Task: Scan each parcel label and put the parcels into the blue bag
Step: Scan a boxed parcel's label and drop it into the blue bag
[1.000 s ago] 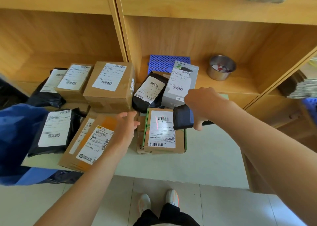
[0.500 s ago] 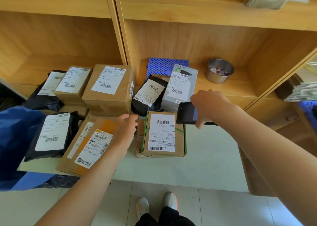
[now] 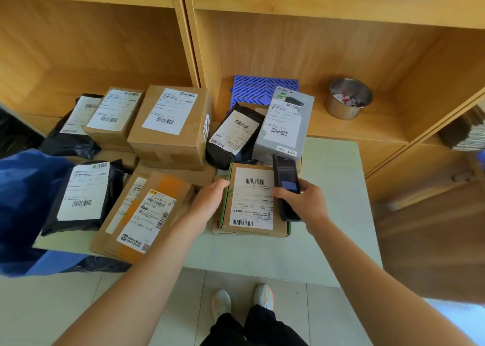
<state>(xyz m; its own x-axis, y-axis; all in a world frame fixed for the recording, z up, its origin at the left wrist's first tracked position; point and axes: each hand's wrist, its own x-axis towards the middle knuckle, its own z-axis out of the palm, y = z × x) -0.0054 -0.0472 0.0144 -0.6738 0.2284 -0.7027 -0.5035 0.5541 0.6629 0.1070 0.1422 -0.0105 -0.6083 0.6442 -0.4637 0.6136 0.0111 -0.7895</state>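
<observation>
A small brown box with green edges (image 3: 252, 201) lies label-up at the table's middle. My left hand (image 3: 210, 201) grips its left edge. My right hand (image 3: 301, 201) holds a black handheld scanner (image 3: 286, 185) over the box's right side, screen up. The blue bag (image 3: 23, 201) hangs open at the far left. Other labelled parcels lie around: a black mailer (image 3: 81, 196), a flat cardboard parcel with an orange stripe (image 3: 144, 214), a big brown box (image 3: 170, 125), a smaller brown box (image 3: 112, 117), a black pouch (image 3: 233, 135) and a grey box (image 3: 283, 127).
Wooden shelving (image 3: 288, 46) stands behind the pale table (image 3: 333, 214). A steel bowl (image 3: 349, 98) and a blue slotted crate (image 3: 259, 88) sit on the shelf. Another black mailer (image 3: 70, 130) lies at the back left. My feet show on the tiled floor below.
My right hand turned the scanner from sideways to upright and lowered it onto the green-edged box's right side. My left hand moved right from the flat parcel to the box's left edge.
</observation>
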